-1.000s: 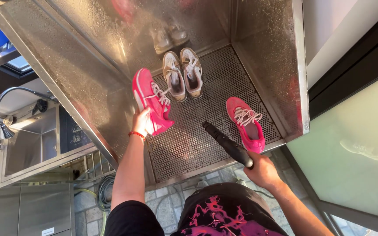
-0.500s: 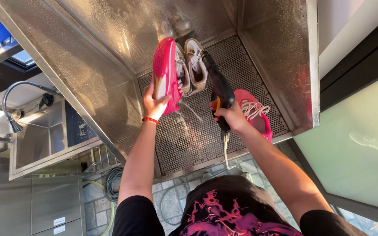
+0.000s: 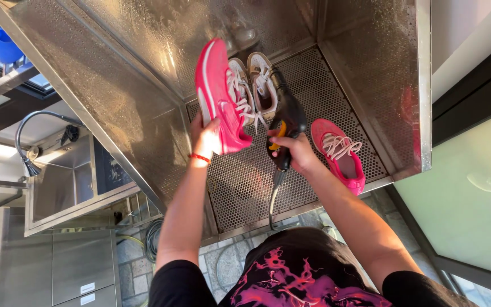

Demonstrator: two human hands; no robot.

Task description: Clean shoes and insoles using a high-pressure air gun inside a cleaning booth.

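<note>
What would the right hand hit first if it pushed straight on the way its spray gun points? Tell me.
Probably the pale sneakers: the right hand aims the black spray gun up the grate at them. Depth is unclear.

Perforated wet steel tray [image 3: 245, 187]; pink shoe [image 3: 217, 96] seemingly glossy synthetic; matt black sprayer [image 3: 288, 122].

The person wore a black short-sleeved T-shirt [image 3: 291, 273] with a jagged pink and magenta flame-like print across the front. Both forearms were bare below the short black sleeves. A thin red beaded bracelet [image 3: 199, 157] circled the wrist of the left hand [image 3: 204, 133]; the right hand [image 3: 294, 152] carried no band or ring that showed.
</note>
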